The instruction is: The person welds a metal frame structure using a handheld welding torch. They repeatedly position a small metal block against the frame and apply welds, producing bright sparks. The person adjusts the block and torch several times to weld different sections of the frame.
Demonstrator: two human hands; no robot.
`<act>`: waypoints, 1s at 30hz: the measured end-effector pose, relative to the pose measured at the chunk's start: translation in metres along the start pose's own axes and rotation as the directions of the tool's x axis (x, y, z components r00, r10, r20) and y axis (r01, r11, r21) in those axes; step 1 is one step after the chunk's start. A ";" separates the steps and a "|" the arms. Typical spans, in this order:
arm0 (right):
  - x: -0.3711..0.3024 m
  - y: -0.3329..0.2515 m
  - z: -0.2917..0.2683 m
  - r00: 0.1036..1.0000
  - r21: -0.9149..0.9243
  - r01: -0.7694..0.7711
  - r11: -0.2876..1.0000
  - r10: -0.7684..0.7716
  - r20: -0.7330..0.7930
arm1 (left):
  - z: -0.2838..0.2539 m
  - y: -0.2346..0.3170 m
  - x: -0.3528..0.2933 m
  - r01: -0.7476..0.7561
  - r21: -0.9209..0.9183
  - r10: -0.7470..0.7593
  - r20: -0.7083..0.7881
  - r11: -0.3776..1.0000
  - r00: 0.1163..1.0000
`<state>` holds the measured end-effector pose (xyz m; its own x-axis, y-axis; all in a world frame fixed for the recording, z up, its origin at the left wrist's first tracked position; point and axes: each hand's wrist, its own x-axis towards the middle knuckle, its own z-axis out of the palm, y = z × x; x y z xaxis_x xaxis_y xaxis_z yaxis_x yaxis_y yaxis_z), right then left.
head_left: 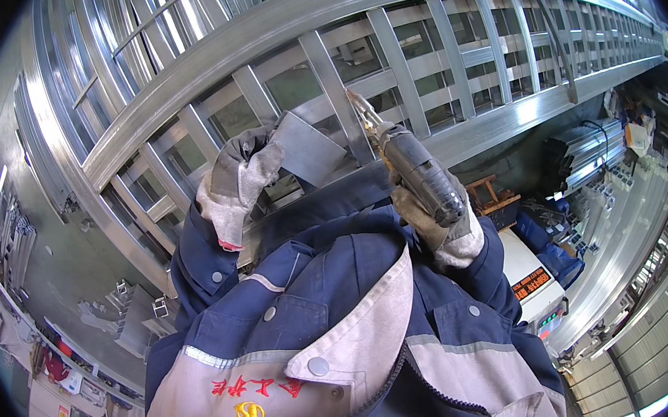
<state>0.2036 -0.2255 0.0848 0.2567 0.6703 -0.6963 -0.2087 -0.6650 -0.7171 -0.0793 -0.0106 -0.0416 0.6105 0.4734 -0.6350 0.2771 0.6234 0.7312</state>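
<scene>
My gloved left hand (241,177) is closed on the left edge of a flat grey metal plate (310,150). The plate is tilted over a ladder-like metal frame (397,71) with many crossbars. In my gloved right hand (442,226) is the black body of a welding torch (420,171). Its thin, brass-coloured front end points up and left, over a crossbar just right of the plate. A gap separates the torch tip from the plate. Part of my right hand's grip is hidden beneath the torch body.
A long dark bar tool (547,23) with a head at one end lies across the frame. More metal frames (160,23) are beyond it. At the right are a white machine (532,277), an orange-brown stand (491,196) and stacked metal profiles (585,154).
</scene>
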 end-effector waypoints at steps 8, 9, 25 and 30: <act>-0.001 0.003 0.000 1.000 -0.015 -0.001 1.000 0.000 -0.016 | -0.001 -0.002 0.001 0.009 -0.009 -0.009 -0.022 1.000 1.000; -0.001 0.004 0.001 1.000 -0.017 0.005 1.000 -0.006 -0.018 | -0.001 -0.003 0.001 0.015 -0.006 -0.015 -0.015 1.000 1.000; 0.000 0.017 0.003 0.998 -0.008 0.044 0.999 -0.044 -0.047 | 0.001 -0.001 0.001 0.007 0.030 -0.007 -0.009 1.000 1.000; -0.002 0.011 0.005 0.998 -0.006 0.052 0.999 -0.052 -0.043 | 0.005 0.002 0.000 0.010 -0.026 -0.011 -0.029 1.000 1.000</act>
<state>0.1963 -0.2327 0.0779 0.3075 0.6894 -0.6558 -0.1891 -0.6312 -0.7522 -0.0751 -0.0125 -0.0391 0.5858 0.4843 -0.6499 0.2637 0.6443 0.7178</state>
